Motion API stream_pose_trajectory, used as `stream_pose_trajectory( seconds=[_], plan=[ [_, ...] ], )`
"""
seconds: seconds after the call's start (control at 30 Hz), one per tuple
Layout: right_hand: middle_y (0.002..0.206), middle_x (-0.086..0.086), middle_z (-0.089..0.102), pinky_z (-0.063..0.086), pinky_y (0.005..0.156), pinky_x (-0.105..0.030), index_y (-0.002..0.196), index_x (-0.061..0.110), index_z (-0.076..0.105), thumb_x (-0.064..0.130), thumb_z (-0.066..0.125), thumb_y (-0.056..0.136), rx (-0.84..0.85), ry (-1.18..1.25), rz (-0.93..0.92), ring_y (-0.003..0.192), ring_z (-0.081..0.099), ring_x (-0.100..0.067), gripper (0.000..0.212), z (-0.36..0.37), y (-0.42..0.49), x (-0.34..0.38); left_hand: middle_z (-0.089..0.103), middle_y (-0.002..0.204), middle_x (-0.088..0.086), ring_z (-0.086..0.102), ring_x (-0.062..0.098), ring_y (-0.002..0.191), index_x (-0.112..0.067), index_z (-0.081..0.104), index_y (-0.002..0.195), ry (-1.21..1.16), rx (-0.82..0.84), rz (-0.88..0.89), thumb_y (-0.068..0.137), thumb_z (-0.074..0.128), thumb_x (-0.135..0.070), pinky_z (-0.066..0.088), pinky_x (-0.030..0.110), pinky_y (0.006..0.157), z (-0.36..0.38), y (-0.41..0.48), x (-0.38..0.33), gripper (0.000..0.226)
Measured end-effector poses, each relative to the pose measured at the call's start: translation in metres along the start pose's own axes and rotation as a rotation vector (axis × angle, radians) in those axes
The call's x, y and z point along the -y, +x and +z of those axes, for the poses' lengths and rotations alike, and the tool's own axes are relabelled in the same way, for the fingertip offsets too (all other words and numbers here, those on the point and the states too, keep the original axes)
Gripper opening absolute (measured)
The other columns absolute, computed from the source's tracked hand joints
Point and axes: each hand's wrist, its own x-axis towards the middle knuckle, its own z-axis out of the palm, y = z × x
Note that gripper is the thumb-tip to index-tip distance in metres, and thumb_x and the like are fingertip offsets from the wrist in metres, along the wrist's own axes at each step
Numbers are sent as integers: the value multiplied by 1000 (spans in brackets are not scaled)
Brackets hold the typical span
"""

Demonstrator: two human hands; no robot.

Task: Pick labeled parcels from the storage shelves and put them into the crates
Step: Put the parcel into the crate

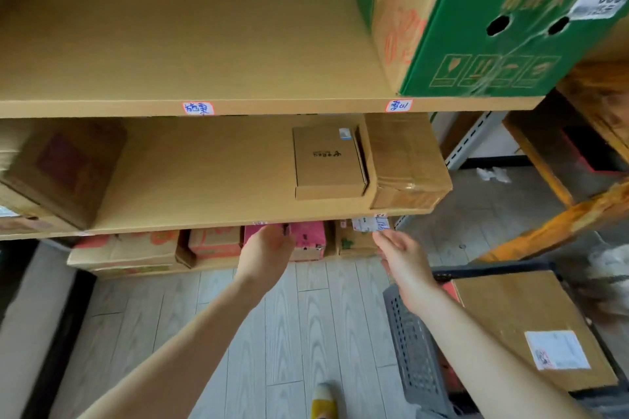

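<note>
Both my hands reach toward the bottom shelf row. My left hand (269,253) is open, its fingertips at the left edge of a pink parcel (308,236); whether it touches is unclear. My right hand (403,258) is open with the palm turned inward, just below a brown parcel (352,241) with a white label. Neither hand holds anything. A grey perforated crate (413,350) stands at the lower right, partly behind my right forearm. In it lies a large cardboard parcel (531,323) with a white label.
The middle shelf (204,177) carries a flat brown box (328,163), a taped box (408,163) and a blurred box (64,170) at left. A green carton (476,17) sits on the top shelf. More cartons (126,250) line the bottom row. An orange frame (558,214) stands right.
</note>
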Motion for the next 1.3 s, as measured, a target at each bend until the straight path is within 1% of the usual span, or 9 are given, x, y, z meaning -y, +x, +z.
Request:
stream_pose_trajectory(
  seconds=[0.2, 0.27, 0.37, 0.53, 0.67, 0.93, 1.1, 1.2, 1.3],
  plan=[
    [138, -8, 49, 35, 104, -28, 133, 8, 47, 21, 48, 96, 31, -284, -214, 127, 45, -21, 40, 57, 144, 20, 42, 55, 6, 40, 19, 49, -11, 42, 61, 64, -115, -100, 92, 42, -12, 30, 24, 41, 36, 142, 4, 31],
    [142, -5, 45, 32, 99, -22, 136, 11, 44, 23, 45, 97, 10, -337, -216, 130, 42, -21, 41, 71, 178, 28, 62, 81, 23, 59, 35, 75, 5, 61, 87, 76, -145, -116, 93, 44, -16, 50, 31, 60, 46, 177, 7, 28],
    [144, -4, 43, 34, 101, -26, 137, 13, 42, 26, 43, 97, -65, -497, -246, 132, 40, -22, 42, 83, 218, 35, 61, 113, 28, 58, 39, 105, 11, 54, 118, 40, -177, -136, 94, 45, -24, 50, 40, 81, 59, 209, 13, 43],
    [146, -14, 35, 22, 113, -33, 135, 10, 44, 30, 42, 96, -91, -841, -341, 138, 26, -28, 44, 94, 237, 20, 61, 84, 20, 51, 28, 74, 2, 61, 106, -124, -150, -176, 95, 44, -22, 37, 28, 51, 74, 227, 18, 31],
    [156, -15, 15, 7, 115, -30, 139, 11, 39, 33, 36, 98, -66, -900, -381, 145, 7, -24, 47, 95, 231, 7, 55, 91, 7, 51, 21, 82, -4, 55, 119, -251, -172, -201, 95, 46, -27, 39, 24, 63, 79, 221, 23, 34],
    [143, -8, 40, 26, 110, -40, 138, 11, 39, 66, 36, 86, 51, -723, -307, 135, 31, -23, 75, 102, 206, 21, 59, 87, 1, 58, 20, 90, -12, 53, 111, -659, -145, -307, 93, 50, -35, 45, 34, 83, 63, 195, 35, 30],
    [92, 19, 58, 38, 68, -16, 98, 30, 53, 62, 53, 80, 263, -259, -155, 83, 53, 1, 37, 110, 173, 57, 60, 90, -4, 58, 16, 93, -25, 56, 95, -774, -80, -223, 94, 45, -40, 44, 33, 92, 31, 180, 19, 18],
    [90, 19, 55, 41, 82, -26, 88, 31, 49, 64, 60, 73, 319, -75, -100, 81, 50, 4, 37, 118, 157, 68, 58, 106, -12, 54, 12, 110, -31, 51, 115, -741, -48, -77, 94, 44, -43, 39, 24, 92, 18, 168, 13, 25],
    [96, 12, 64, 51, 90, -39, 99, 27, 56, 52, 72, 70, 261, 67, -73, 91, 62, -9, 41, 123, 148, 69, 60, 99, -20, 58, -16, 88, -32, 51, 116, -659, 13, 84, 97, 39, -37, 41, 1, 69, 15, 154, 12, 23]
  ],
)
